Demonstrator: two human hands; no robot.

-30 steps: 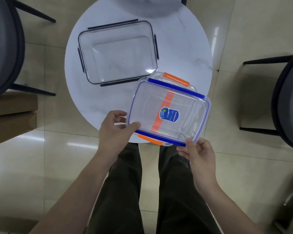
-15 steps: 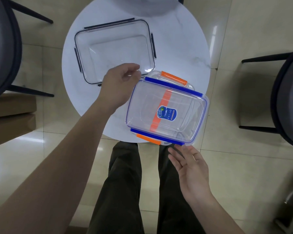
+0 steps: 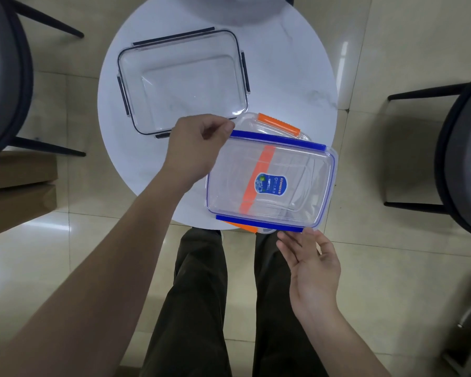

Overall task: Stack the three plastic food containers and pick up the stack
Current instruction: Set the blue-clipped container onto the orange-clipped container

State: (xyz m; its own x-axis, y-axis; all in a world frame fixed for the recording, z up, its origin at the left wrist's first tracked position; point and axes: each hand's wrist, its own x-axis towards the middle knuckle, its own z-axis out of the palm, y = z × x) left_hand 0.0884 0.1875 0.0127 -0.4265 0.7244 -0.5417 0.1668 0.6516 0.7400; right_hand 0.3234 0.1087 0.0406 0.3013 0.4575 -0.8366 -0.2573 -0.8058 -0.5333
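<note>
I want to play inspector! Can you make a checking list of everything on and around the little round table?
Surface: round white table, marbled top.
Job's things: blue-clipped container sits on orange-clipped container, overhanging the near edge; black-clipped container apart, farther back.
Clutter: nothing seen.
Hands: left hand curled at the blue-clipped container's far-left corner, grip unclear; right hand open, fingertips at the near edge.
Cables: nothing seen.
Surroundings: tiled floor, dark chairs both sides, cardboard boxes at left.
</note>
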